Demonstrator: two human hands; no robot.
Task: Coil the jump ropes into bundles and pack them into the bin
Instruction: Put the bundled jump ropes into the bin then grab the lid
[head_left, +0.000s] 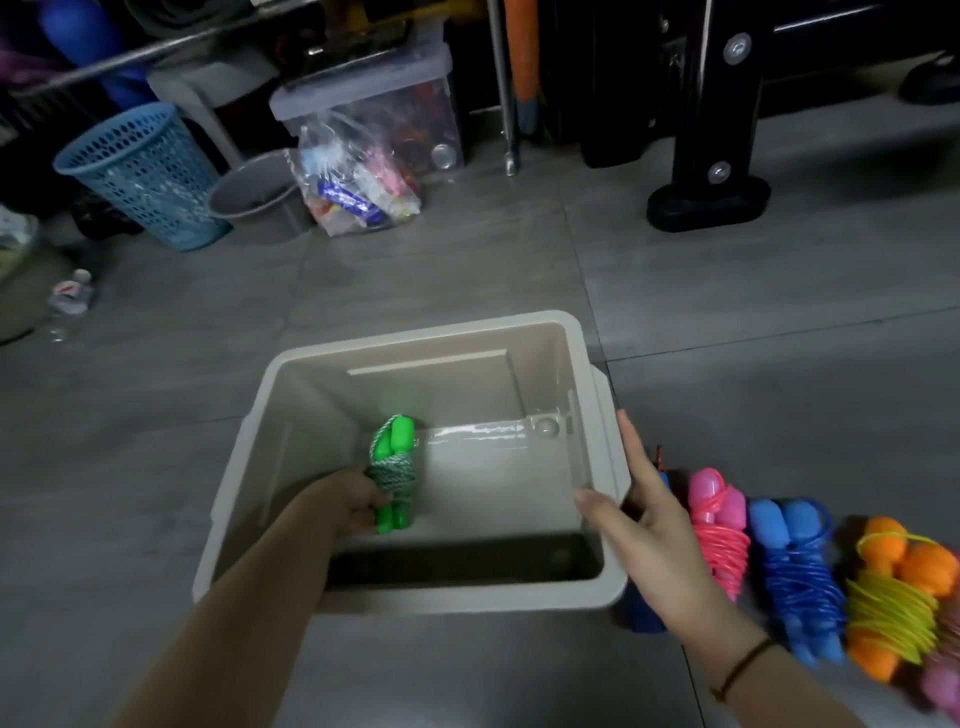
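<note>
While the left grip (348, 501) clutches the green bundle (396, 467) in the bin (415, 332), the right grip (654, 512) lies spread. It touches the rim (605, 410).

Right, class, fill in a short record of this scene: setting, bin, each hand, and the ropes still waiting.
setting: grey tiled floor
bin: beige, open, on the floor
left hand: grips the green bundle inside the bin
right hand: at the bin's right rim, fingers straight, thumb inside
waiting: pink bundle, blue bundle, orange bundle with yellow cord, in a row right of the bin
packed so far: only the green bundle shows in the bin
</note>
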